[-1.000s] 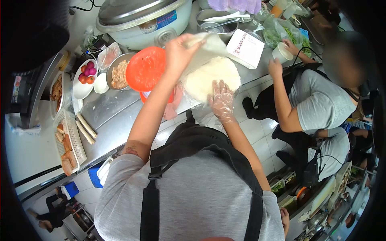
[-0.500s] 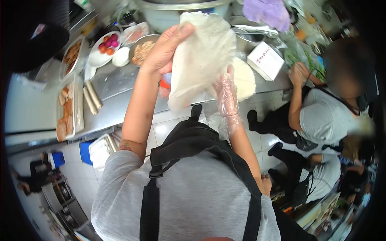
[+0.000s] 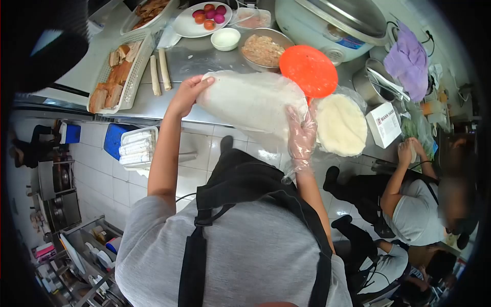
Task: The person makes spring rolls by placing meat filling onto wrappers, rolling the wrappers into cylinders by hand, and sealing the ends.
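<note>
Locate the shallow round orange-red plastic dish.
In the head view, the orange-red dish sits right of the metal bowl of minced filling, below the large rice cooker.

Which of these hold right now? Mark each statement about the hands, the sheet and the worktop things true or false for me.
1. The left hand holds one end of the pale sheet. True.
2. The right hand is ungloved. False: the right hand wears a clear plastic glove.
3. Two pale rolls lie beside the white basket. True.
4. The round red and purple items sit in the orange dish. False: the round red and purple items are on the white plate.
5. The white box is next to the round pale sheets. True.
</note>
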The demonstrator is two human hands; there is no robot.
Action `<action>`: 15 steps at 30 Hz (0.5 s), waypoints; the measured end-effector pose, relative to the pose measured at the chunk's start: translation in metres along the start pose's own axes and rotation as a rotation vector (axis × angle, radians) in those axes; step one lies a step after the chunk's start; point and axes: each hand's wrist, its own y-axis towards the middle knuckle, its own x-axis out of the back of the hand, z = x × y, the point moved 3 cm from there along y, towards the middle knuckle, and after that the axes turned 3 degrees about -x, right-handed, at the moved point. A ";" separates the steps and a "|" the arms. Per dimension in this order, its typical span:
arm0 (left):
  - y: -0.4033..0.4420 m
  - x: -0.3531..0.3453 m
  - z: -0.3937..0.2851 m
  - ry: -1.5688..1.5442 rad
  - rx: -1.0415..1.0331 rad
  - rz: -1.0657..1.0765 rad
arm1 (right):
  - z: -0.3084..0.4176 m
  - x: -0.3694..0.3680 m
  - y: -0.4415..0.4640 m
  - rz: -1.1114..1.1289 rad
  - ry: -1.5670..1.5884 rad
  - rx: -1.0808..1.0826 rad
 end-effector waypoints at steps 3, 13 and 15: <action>0.013 0.052 -0.006 -0.140 -0.080 0.009 | 0.001 -0.052 0.020 0.056 -0.072 -0.059; 0.049 0.112 0.061 0.951 -0.583 -0.055 | -0.121 -0.141 0.068 0.010 -0.927 0.190; 0.041 0.105 0.073 1.005 -0.687 -0.006 | -0.128 -0.142 0.061 0.037 -0.729 -0.080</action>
